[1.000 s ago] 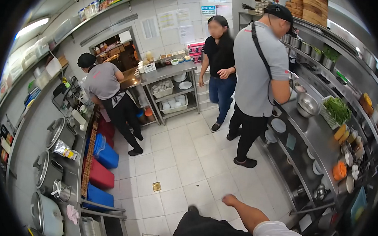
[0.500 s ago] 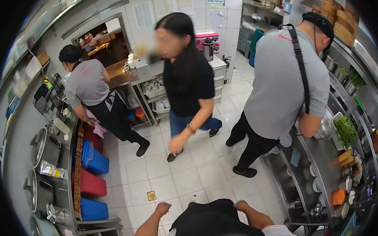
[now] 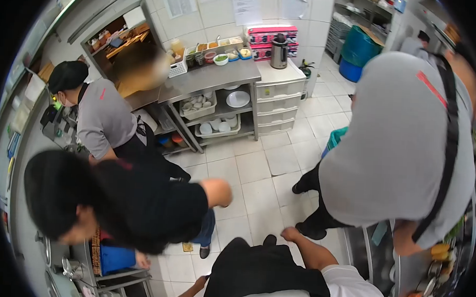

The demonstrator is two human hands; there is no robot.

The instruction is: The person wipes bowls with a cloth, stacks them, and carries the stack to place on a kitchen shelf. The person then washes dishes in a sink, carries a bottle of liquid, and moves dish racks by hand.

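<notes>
My right hand (image 3: 290,234) hangs in front of me at the right of my black apron (image 3: 259,274). Its fingers look curled in, and nothing shows in them. Low at the apron's left side is my left hand (image 3: 199,282), partly cut off by the apron and blurred, so its fingers do not show clearly. Neither hand touches a work surface; tiled floor (image 3: 248,165) lies beneath them.
A person in black (image 3: 150,203) is close on my left. One co-worker in grey (image 3: 403,140) stands close on the right, another (image 3: 107,111) at the left counter. Ahead are a steel counter (image 3: 214,73), white drawers (image 3: 276,105) and a blue bin (image 3: 350,68).
My view has moved forward. The person in black has come from ahead to close on my left, and the right co-worker appears nearer. My left hand has dropped lower beside the apron.
</notes>
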